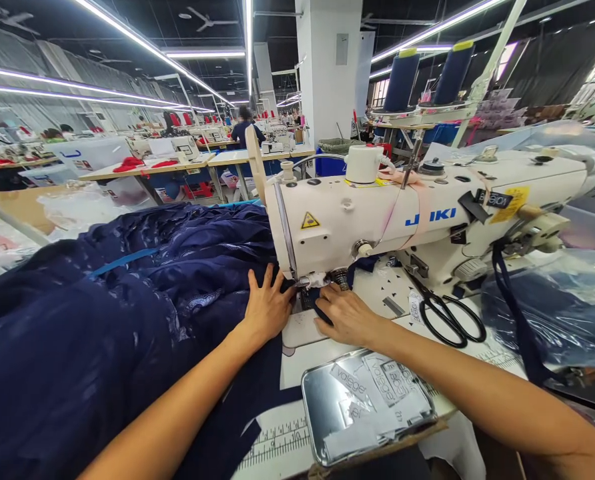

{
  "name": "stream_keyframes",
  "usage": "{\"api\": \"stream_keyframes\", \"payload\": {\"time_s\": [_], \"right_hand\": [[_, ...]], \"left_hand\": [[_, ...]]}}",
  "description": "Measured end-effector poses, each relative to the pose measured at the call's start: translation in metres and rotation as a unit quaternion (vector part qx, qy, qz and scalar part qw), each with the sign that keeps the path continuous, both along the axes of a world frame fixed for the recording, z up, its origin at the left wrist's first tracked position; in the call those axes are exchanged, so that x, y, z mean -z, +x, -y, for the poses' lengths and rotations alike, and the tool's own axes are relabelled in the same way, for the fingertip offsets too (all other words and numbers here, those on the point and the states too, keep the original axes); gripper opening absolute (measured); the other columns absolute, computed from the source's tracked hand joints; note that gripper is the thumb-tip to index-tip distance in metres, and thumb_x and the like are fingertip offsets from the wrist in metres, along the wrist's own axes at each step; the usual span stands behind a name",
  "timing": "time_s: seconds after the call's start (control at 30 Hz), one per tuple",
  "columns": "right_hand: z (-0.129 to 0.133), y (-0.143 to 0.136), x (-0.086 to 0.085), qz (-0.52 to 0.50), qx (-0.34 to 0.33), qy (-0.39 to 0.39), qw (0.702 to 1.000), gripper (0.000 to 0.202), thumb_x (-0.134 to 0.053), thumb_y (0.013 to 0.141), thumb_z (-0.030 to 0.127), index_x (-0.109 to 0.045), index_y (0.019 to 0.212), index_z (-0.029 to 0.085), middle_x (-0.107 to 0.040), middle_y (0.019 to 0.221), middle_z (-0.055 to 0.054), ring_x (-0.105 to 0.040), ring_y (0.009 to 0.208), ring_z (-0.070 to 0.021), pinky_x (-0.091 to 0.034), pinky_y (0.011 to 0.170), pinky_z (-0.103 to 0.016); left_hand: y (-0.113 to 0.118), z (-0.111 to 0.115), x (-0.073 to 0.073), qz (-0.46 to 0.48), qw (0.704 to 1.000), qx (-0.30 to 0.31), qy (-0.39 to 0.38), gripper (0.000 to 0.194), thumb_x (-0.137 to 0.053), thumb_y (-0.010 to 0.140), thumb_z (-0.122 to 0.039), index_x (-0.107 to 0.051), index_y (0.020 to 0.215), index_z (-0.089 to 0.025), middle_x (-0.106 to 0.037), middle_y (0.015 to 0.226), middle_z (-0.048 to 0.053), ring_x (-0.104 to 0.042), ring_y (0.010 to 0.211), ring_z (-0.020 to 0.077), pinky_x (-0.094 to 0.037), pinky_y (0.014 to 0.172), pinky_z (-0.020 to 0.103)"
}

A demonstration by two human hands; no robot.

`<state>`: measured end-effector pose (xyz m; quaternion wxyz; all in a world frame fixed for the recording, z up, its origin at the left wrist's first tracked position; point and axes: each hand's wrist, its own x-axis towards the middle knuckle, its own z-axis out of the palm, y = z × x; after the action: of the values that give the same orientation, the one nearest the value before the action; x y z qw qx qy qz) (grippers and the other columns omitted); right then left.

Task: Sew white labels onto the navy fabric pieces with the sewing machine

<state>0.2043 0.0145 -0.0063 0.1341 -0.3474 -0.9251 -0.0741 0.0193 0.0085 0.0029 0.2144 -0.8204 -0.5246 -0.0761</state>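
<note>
Navy fabric (127, 320) lies in a large gathered heap left of the white sewing machine (327, 220). My left hand (269, 308) rests palm down on the heap's right edge, fingers spread, beside the needle area. On the other side of the needle, my right hand (347, 315) is closed, its fingers curled over a dark edge of the same fabric. The machine head partly hides the fingertips and the needle. In front of my hands stands a metal tray (322, 427) holding several printed labels (385, 383).
Black-handled scissors (452, 320) lie right of my right hand on the machine bed. Navy items in clear plastic (552, 313) sit farther right, with a dark strap (517, 320) hanging nearby. Two navy thread cones (401, 80) stand above the machine. A person (245, 130) sits in the background.
</note>
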Motion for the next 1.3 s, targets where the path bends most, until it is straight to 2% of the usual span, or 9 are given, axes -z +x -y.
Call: {"api": "stream_keyframes", "payload": {"time_s": [0.33,0.63,0.83,0.9,0.97,1.07,1.17,1.23,1.3], "right_hand": [[0.006,-0.004,0.002,-0.005,0.009,-0.008,1.000,0.036,-0.050,0.082,0.036,-0.062,0.094,0.005,-0.054,0.095,-0.017,-0.051,0.087,-0.0262,-0.042,0.077,-0.039],[0.007,-0.010,0.005,0.012,0.016,0.020,1.000,0.044,-0.047,0.083,0.041,-0.060,0.100,0.003,-0.054,0.097,-0.018,-0.048,0.093,-0.0296,-0.041,0.081,-0.040],[0.001,-0.007,0.003,0.008,0.026,0.025,0.999,0.032,-0.043,0.084,0.028,-0.061,0.100,0.005,-0.056,0.099,-0.016,-0.049,0.090,-0.0265,-0.039,0.079,-0.038],[-0.005,-0.002,0.002,0.020,0.038,0.025,0.999,0.029,-0.043,0.082,0.021,-0.061,0.099,0.007,-0.058,0.096,-0.016,-0.050,0.087,-0.0259,-0.038,0.078,-0.039],[-0.011,0.005,0.002,0.027,0.050,0.029,0.998,0.029,-0.043,0.080,0.018,-0.062,0.100,0.008,-0.060,0.090,-0.016,-0.050,0.087,-0.0265,-0.036,0.079,-0.041],[-0.019,0.013,0.003,0.016,0.047,0.039,0.998,0.030,-0.042,0.081,0.019,-0.062,0.102,0.011,-0.060,0.088,-0.014,-0.049,0.088,-0.0262,-0.034,0.080,-0.041],[-0.021,0.017,0.006,0.010,0.035,0.048,0.998,0.032,-0.041,0.081,0.019,-0.061,0.104,0.012,-0.060,0.089,-0.013,-0.049,0.088,-0.0252,-0.034,0.081,-0.040],[-0.021,0.017,0.006,0.016,0.035,0.050,0.998,0.033,-0.042,0.081,0.019,-0.060,0.107,0.011,-0.060,0.090,-0.014,-0.048,0.089,-0.0257,-0.033,0.082,-0.040],[-0.020,0.016,0.006,0.025,0.037,0.048,0.998,0.033,-0.041,0.081,0.019,-0.059,0.108,0.010,-0.059,0.091,-0.015,-0.048,0.091,-0.0267,-0.033,0.082,-0.040]], "left_hand": [[0.003,-0.006,-0.001,0.017,1.000,-0.005,-0.014,0.025,-0.049,0.075,-0.021,-0.063,0.096,-0.021,-0.052,0.116,0.014,-0.037,0.114,0.0386,-0.020,0.089,0.070],[0.005,-0.014,-0.001,0.022,1.000,-0.010,-0.015,0.027,-0.046,0.077,-0.022,-0.062,0.100,-0.021,-0.053,0.116,0.014,-0.039,0.111,0.0380,-0.017,0.088,0.072],[0.005,-0.014,0.004,0.030,0.999,-0.014,-0.004,0.027,-0.045,0.077,-0.020,-0.062,0.098,-0.018,-0.055,0.113,0.015,-0.040,0.111,0.0371,-0.019,0.091,0.069],[0.003,-0.014,0.000,0.052,0.998,-0.022,-0.019,0.028,-0.045,0.076,-0.018,-0.063,0.097,-0.018,-0.056,0.111,0.013,-0.043,0.109,0.0348,-0.024,0.092,0.065],[-0.002,-0.013,-0.011,0.088,0.995,-0.018,-0.049,0.027,-0.045,0.075,-0.016,-0.064,0.094,-0.019,-0.058,0.106,0.011,-0.049,0.103,0.0297,-0.035,0.091,0.055],[-0.013,0.002,-0.036,0.126,0.989,0.018,-0.074,0.025,-0.042,0.077,-0.016,-0.063,0.090,-0.017,-0.060,0.096,0.007,-0.056,0.088,0.0197,-0.046,0.078,0.033],[-0.028,0.034,-0.052,0.024,0.994,0.029,-0.104,0.025,-0.039,0.081,-0.016,-0.064,0.080,-0.017,-0.060,0.077,0.004,-0.056,0.067,0.0159,-0.045,0.063,0.029],[-0.037,0.059,-0.050,-0.070,0.990,0.063,-0.109,0.027,-0.040,0.078,-0.009,-0.064,0.088,-0.018,-0.060,0.078,0.005,-0.055,0.066,0.0167,-0.042,0.062,0.030],[-0.043,0.082,-0.041,-0.133,0.981,0.108,-0.096,0.038,-0.039,0.075,-0.003,-0.060,0.103,-0.019,-0.060,0.094,0.008,-0.056,0.075,0.0187,-0.042,0.066,0.031]]}}
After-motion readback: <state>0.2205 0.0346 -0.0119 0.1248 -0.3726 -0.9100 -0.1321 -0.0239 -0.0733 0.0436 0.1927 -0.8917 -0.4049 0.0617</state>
